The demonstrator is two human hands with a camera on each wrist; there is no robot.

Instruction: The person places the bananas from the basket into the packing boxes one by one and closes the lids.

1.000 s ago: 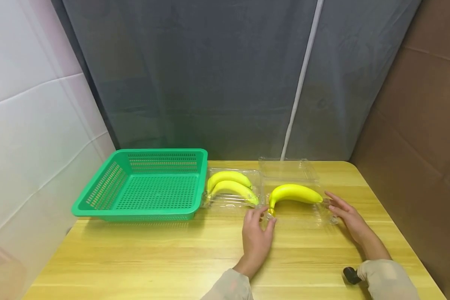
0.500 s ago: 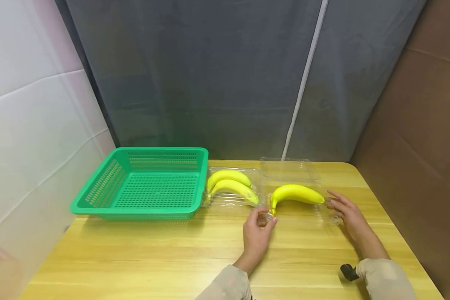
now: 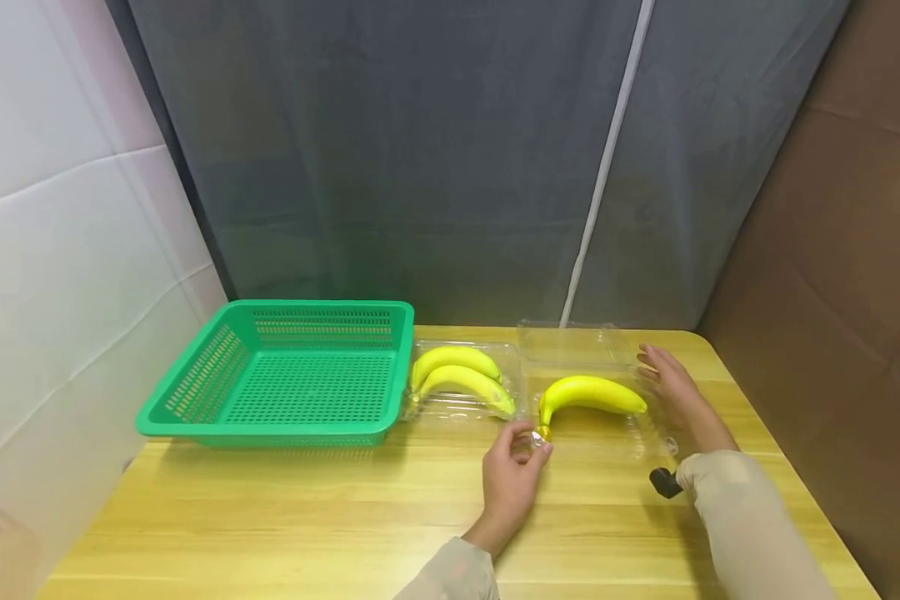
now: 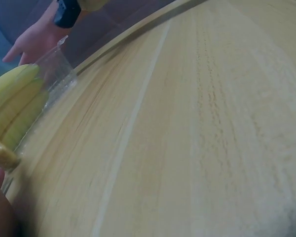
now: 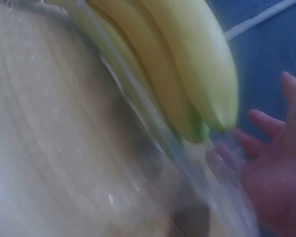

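Note:
A clear plastic clamshell container (image 3: 607, 443) sits on the table with its lid (image 3: 573, 343) folded back. Bananas (image 3: 594, 392) lie inside, and the right wrist view shows several stacked side by side (image 5: 160, 64). My left hand (image 3: 510, 487) pinches the container's near left corner between thumb and forefinger, beside the banana stem. My right hand (image 3: 678, 396), fingers extended and spread, is beside the container's right side toward the hinge, past the banana tips. The left wrist view shows only a sliver of the left hand at the lower left.
Left of the container, a closed clear clamshell (image 3: 513, 358) holds yellow bananas (image 3: 461, 379). A green plastic basket (image 3: 270, 429) stands at the table's left. A dark grey curtain (image 3: 390, 167) hangs behind the wooden table (image 3: 307, 517).
My right hand has moved away from the container's near right corner, back toward the hinge side. My left thumb and forefinger have closed on the near left corner.

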